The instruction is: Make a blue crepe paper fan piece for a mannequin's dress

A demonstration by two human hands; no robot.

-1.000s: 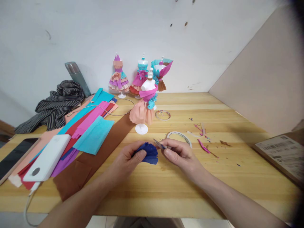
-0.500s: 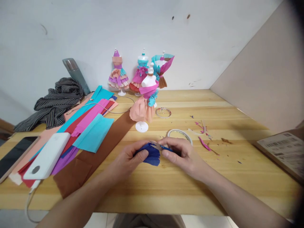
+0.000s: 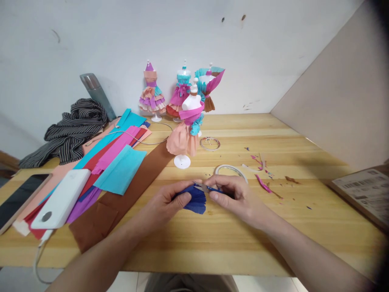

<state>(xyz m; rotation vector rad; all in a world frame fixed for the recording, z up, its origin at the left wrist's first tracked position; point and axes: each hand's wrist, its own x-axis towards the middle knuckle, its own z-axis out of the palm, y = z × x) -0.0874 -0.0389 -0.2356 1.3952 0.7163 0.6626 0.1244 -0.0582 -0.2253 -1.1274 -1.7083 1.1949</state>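
My left hand (image 3: 172,199) pinches a gathered piece of dark blue crepe paper (image 3: 197,201), which fans out beyond the thumb. In my right hand (image 3: 232,194) is a pair of small scissors (image 3: 203,187) with dark blue handles. Their blades lie at the paper's upper edge, close to my left fingertips; whether they are cutting I cannot tell. Just behind my hands stands a small white mannequin (image 3: 192,102) in a pink top and peach paper skirt, with a turquoise paper flower at its waist.
Three more dressed mannequins (image 3: 151,93) stand by the wall. Coloured crepe paper sheets (image 3: 121,169), a white power bank (image 3: 60,198), a phone (image 3: 21,198), a striped cloth (image 3: 73,125) and a bottle (image 3: 97,95) lie left. Rightward are a tape roll (image 3: 231,168), paper scraps (image 3: 263,183) and a cardboard box (image 3: 361,190).
The whole view has shifted slightly. Both hands keep nearly the same pose, with the scissors still at the blue paper's upper edge.
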